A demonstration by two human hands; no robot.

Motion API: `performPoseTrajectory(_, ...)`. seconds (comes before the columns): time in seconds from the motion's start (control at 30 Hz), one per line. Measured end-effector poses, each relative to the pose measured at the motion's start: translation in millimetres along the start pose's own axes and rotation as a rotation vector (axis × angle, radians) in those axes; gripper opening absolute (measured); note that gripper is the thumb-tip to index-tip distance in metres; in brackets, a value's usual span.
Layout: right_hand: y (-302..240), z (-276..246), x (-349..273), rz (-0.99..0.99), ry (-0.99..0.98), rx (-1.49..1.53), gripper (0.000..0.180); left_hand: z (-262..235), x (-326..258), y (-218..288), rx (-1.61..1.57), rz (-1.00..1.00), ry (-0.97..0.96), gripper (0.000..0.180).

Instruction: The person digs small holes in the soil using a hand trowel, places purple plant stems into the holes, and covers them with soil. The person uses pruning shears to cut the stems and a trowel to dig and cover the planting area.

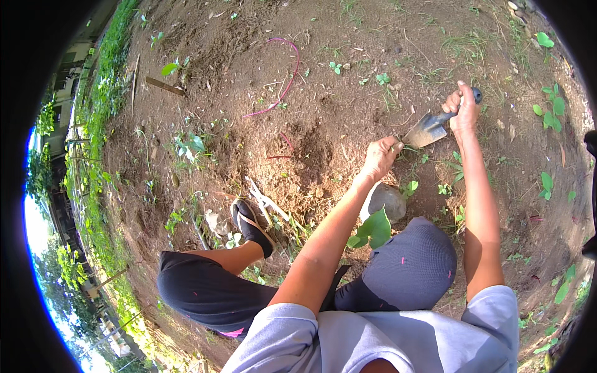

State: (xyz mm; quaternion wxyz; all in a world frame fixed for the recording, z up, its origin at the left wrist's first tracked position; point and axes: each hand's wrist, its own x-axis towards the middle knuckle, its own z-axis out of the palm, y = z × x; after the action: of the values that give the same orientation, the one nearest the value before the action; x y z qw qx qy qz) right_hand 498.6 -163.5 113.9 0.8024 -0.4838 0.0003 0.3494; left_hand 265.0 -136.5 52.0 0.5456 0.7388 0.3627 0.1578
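My right hand (pixel 465 110) is wrapped round the dark handle of a garden trowel (pixel 426 129). The trowel's dirt-smeared metal blade slants down and to the left, its tip close to the soil. Just left of that tip, my left hand (pixel 382 156) has its fingers pinched together low over the ground. Some thin green weed (pixel 407 149) shows at those fingertips; whether they grip it is too small to make out. A large pale stone (pixel 384 202) lies below my left wrist, with a broad green leaf (pixel 375 229) beside it, next to my knee.
Brown soil (pixel 348 124) with scattered small weeds surrounds me. A pink strip (pixel 291 81) curves across the ground ahead. Pale sticks (pixel 267 200) lie by my shoe (pixel 252 227). A wooden piece (pixel 165 86) rests at far left, near a grassy edge (pixel 102 99).
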Motion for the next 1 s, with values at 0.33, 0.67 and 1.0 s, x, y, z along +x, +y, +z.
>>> performPoseTrajectory(0.33,-30.6,10.4,-24.2,-0.156,-0.144,-0.039,0.024,-111.9,-53.6,9.4,0.209,-0.195,-0.122,0.017)
performPoseTrajectory(0.67,-36.0,6.8,-28.0,-0.211,-0.253,-0.008,0.019,-89.0,-58.8,20.8,0.598,-0.107,-0.217,0.015)
performPoseTrajectory(1.0,-52.7,-20.0,-46.0,-0.158,-0.093,-0.078,0.023,55.0,-11.6,52.6,1.145,-0.069,-0.571,0.050)
